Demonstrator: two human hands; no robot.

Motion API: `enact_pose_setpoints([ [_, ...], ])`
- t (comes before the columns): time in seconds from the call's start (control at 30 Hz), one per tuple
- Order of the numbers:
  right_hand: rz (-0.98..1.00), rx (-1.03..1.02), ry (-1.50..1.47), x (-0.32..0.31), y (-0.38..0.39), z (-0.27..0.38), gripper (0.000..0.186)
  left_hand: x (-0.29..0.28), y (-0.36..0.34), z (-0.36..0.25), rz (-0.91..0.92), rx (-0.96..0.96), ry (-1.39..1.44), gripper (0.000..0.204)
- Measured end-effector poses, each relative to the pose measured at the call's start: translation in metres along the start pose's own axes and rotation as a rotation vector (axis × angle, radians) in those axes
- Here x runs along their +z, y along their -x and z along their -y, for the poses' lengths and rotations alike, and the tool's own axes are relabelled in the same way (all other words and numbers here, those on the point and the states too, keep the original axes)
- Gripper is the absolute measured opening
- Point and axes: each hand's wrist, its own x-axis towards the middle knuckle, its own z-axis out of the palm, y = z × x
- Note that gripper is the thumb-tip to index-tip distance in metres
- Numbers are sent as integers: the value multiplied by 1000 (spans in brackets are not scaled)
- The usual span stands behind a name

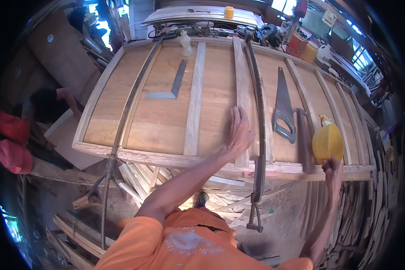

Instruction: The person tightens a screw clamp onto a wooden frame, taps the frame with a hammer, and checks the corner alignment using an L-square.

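A framed wooden panel (162,126) with several cross slats lies in front of me. My left hand (242,134) is closed over the near part of a loose-looking wooden slat (241,81), just left of a long bar clamp (259,112). At the panel's near right, my right hand (332,167) pinches the near rim of a yellow rounded container (327,143); its contents are hard to make out. Between the hands lie a handsaw (283,105) and a hammer (304,139). A try square (173,87) rests on the left part of the panel.
A second bar clamp (130,103) spans the panel's left side. A whitish bottle (185,43) stands at the far edge. Red bucket (296,46), yellow tub (309,52) and tools crowd the back right. Wood offcuts (229,191) cover the floor; another person's arm (69,99) shows at left.
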Motion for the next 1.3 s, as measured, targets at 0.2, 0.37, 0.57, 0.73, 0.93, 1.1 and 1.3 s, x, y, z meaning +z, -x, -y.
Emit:
enact_pose_setpoints([
  [0.2,-89,75,-21,-14,27,5,18,5,8,-9,52,-31,36,90],
  [0.37,-15,30,113,-30,43,14,25,12,7,-6,63,21,-37,91],
  [0.57,-72,64,45,-36,65,1,28,23,8,5,30,104,-27,84],
  [0.73,-78,70,108,-42,85,11,29,31,14,9,-29,117,-75,87],
  [0.93,-104,121,102,-51,100,6,28,34,18,6,-26,95,-60,87],
  [1.1,-71,95,126,-52,99,16,24,35,15,13,-39,95,-25,88],
  [1.3,-53,13,48,-38,88,32,18,35,16,11,-34,83,-34,90],
])
